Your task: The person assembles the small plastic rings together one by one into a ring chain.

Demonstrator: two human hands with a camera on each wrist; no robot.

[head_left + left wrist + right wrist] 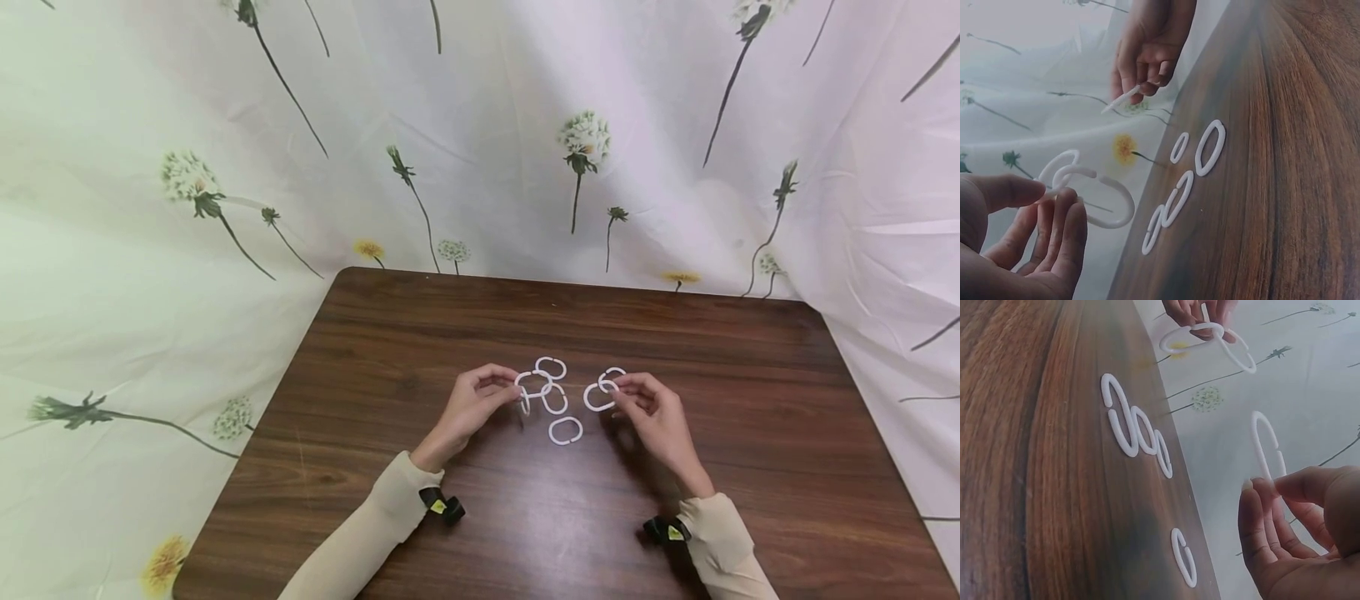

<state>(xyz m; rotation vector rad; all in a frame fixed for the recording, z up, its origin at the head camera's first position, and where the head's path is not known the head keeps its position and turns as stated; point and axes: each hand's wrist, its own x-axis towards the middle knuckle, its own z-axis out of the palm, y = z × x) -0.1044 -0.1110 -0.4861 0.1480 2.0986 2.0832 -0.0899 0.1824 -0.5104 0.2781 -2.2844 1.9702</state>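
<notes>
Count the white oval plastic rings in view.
7 white oval plastic rings: four lie on the brown wooden table, two in the left hand, one in the right hand.

The head camera looks forward and down from above onto the dark brown wooden worktop (675, 517), taking in both hands from some way off. The left wrist camera sits close behind its hand, skimming low across the boards. The right wrist camera does likewise from the opposite side. All three share the loose white plastic oval rings (565, 431) (1209, 147) (1119, 423).
</notes>
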